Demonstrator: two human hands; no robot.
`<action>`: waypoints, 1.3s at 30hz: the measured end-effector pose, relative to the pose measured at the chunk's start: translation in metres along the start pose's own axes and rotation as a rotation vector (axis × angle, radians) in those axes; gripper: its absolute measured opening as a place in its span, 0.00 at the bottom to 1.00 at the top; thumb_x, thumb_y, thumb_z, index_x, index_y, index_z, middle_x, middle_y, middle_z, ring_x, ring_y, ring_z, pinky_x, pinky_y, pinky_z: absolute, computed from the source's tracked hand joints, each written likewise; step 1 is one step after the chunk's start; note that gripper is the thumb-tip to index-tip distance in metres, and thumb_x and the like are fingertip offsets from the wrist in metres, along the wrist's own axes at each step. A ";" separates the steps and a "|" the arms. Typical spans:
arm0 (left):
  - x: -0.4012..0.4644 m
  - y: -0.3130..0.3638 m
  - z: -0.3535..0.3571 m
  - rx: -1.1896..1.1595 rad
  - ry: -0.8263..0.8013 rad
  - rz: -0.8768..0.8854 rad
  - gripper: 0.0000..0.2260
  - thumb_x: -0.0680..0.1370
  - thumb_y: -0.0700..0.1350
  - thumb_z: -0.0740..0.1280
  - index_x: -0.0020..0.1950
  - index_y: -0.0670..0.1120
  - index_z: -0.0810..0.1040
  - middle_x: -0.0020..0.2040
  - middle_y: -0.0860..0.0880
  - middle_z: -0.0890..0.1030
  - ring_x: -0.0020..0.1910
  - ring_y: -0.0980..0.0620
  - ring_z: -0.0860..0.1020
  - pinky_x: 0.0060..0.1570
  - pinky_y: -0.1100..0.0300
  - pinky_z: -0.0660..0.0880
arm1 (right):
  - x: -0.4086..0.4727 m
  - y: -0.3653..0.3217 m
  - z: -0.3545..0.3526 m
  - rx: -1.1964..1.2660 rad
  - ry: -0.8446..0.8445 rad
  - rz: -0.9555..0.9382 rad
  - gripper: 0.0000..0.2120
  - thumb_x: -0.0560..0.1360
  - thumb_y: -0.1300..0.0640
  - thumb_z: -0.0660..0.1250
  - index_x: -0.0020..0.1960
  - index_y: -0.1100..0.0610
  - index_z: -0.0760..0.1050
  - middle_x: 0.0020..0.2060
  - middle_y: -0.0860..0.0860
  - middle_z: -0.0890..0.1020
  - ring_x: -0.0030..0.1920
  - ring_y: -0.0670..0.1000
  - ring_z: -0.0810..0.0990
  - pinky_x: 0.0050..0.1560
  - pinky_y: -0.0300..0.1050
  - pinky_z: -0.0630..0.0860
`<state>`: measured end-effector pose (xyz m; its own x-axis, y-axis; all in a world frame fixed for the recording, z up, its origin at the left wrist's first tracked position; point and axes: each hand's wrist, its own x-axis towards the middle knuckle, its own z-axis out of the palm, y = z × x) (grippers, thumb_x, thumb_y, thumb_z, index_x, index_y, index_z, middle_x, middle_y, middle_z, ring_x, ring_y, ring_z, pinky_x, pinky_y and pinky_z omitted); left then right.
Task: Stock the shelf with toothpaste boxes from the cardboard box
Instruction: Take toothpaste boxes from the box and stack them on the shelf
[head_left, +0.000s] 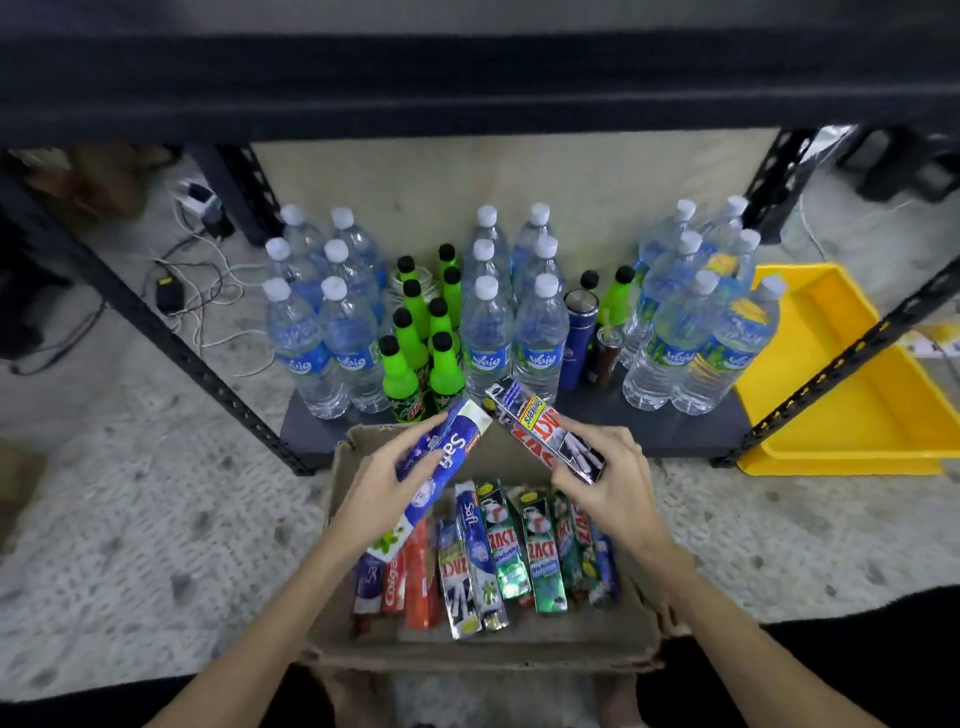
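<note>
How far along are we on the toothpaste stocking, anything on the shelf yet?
Done: nothing visible yet; the bottom shelf holds only water bottles, green soda bottles and a blue flask, no toothpaste.
In hand: the left hand grips a blue Safi box, the right hand a black-and-red Zact box, both lifted above the cardboard box.
Left: about a dozen toothpaste boxes remain inside.

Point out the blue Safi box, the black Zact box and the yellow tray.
Safi box (451, 451), head view, on its printed face.
Zact box (537, 423), head view, on its middle.
Yellow tray (852, 415), head view, on its floor.
</note>
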<state>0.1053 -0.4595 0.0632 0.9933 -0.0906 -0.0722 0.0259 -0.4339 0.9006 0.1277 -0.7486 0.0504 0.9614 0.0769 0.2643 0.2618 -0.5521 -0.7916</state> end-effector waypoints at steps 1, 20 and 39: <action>0.004 0.019 -0.013 0.004 -0.024 0.026 0.21 0.83 0.48 0.66 0.74 0.62 0.71 0.63 0.62 0.82 0.56 0.57 0.84 0.49 0.56 0.82 | 0.008 -0.013 -0.016 0.012 0.026 -0.034 0.26 0.66 0.58 0.76 0.64 0.46 0.82 0.47 0.31 0.81 0.53 0.37 0.76 0.56 0.40 0.73; 0.101 0.369 -0.181 0.330 -0.326 0.385 0.20 0.81 0.46 0.68 0.72 0.58 0.75 0.63 0.60 0.82 0.60 0.60 0.81 0.58 0.66 0.77 | 0.165 -0.197 -0.292 -0.007 -0.008 -0.397 0.22 0.69 0.52 0.80 0.61 0.39 0.83 0.50 0.45 0.83 0.51 0.50 0.83 0.44 0.41 0.79; 0.231 0.386 -0.133 0.527 0.042 0.523 0.14 0.72 0.65 0.71 0.56 0.66 0.83 0.53 0.63 0.83 0.54 0.59 0.80 0.58 0.58 0.76 | 0.350 -0.128 -0.326 -0.327 -0.065 -0.384 0.22 0.71 0.35 0.73 0.64 0.34 0.79 0.62 0.39 0.80 0.64 0.44 0.73 0.67 0.55 0.73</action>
<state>0.3600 -0.5285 0.4509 0.8649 -0.3732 0.3357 -0.4985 -0.7171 0.4871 0.4027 -0.9217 0.4239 0.8070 0.3714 0.4592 0.5672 -0.7038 -0.4277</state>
